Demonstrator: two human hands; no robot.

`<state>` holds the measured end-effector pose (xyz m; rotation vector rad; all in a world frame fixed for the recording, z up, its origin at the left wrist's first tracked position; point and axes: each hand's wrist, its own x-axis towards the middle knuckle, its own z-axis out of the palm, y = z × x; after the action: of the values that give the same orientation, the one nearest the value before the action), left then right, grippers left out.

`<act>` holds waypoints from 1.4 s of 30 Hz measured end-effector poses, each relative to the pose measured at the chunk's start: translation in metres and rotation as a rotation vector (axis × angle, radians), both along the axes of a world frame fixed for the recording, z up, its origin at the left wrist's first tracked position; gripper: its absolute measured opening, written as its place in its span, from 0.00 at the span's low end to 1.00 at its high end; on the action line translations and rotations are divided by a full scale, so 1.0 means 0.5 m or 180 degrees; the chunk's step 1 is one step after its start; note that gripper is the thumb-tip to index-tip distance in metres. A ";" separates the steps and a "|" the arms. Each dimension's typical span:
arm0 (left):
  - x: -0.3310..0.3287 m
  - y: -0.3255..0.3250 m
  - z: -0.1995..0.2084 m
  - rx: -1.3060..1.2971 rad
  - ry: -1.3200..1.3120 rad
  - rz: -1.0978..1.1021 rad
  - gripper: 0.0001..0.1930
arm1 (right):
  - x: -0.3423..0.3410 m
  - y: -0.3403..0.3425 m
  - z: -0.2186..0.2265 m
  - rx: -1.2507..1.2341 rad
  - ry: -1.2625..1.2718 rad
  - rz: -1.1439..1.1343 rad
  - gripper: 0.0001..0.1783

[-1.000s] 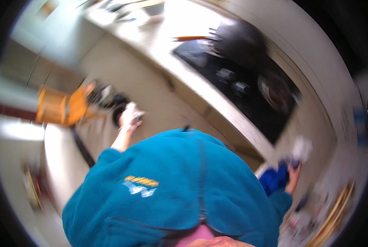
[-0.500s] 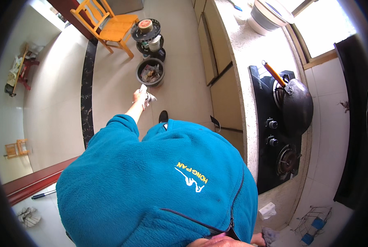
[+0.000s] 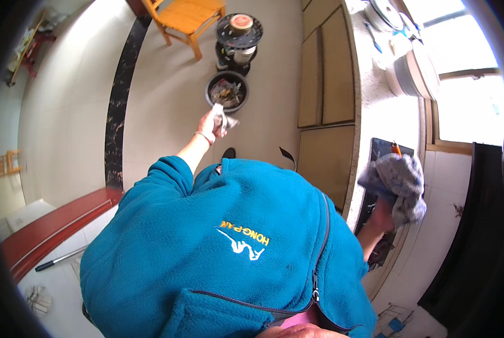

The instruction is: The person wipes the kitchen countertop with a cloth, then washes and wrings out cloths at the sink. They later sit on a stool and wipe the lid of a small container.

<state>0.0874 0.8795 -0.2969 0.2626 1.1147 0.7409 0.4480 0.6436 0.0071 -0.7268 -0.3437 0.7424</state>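
Holding crumpled wad (image 3: 228,121) in left hand (image 3: 209,125), near the bin (image 3: 207,90). Clutching grey cloth (image 3: 408,180) in right hand (image 3: 383,213), well right of it.

Hands: 2 (left hand (image 3: 209,124), 11 o'clock; right hand (image 3: 383,213), 4)
Patterned cloth (image 3: 409,186): 1, 3 o'clock
Pale wad (image 3: 224,119): 1, 11 o'clock
Waste bin (image 3: 245,93): 1, 11 o'clock
Wooden chairs (image 3: 190,16): 2 (11, 9 o'clock)
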 end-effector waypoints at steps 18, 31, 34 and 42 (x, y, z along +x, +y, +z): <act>-0.022 0.187 0.036 0.0455 -0.1512 0.0429 0.25 | 0.161 0.526 -0.219 -0.1299 -0.0404 0.1053 0.17; 0.274 0.581 0.056 0.0306 0.0053 0.0672 0.08 | 0.529 0.885 -0.245 -0.0824 0.0469 0.1577 0.24; 0.337 0.669 0.071 0.0420 0.0155 0.0550 0.07 | 0.541 0.966 -0.250 -0.1345 0.0289 0.1195 0.14; 0.501 1.026 -0.005 0.0531 0.0516 0.0168 0.13 | 0.598 1.214 -0.239 -0.2910 -0.3871 0.0948 0.13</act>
<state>0.3380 1.3926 -0.2994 0.4420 1.2181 0.8731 0.7471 1.2506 -0.1126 -2.0164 -1.2719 0.6396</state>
